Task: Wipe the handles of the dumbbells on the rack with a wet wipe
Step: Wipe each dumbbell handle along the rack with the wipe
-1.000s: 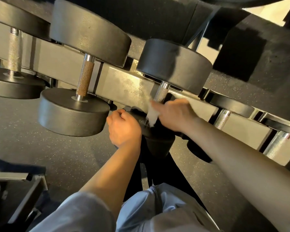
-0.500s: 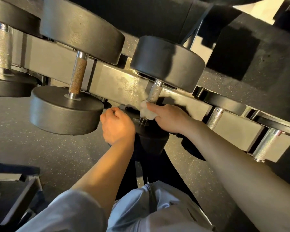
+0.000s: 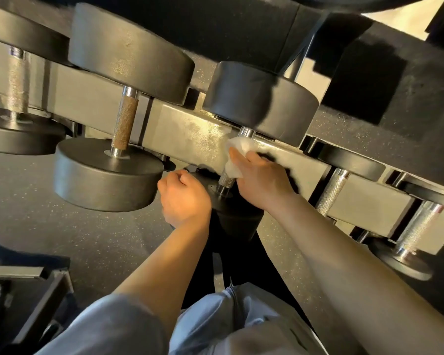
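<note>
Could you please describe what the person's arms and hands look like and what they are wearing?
Both forearms are bare, as are the left hand and the right hand: no gloves, rings or watch visible. A light blue-grey sleeve covers the left upper arm.

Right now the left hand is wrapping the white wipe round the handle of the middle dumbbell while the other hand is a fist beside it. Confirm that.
Not quite: the head view shows the right hand wrapping the white wipe round the handle of the middle dumbbell. The left hand is the fist beside it, holding nothing.
</note>
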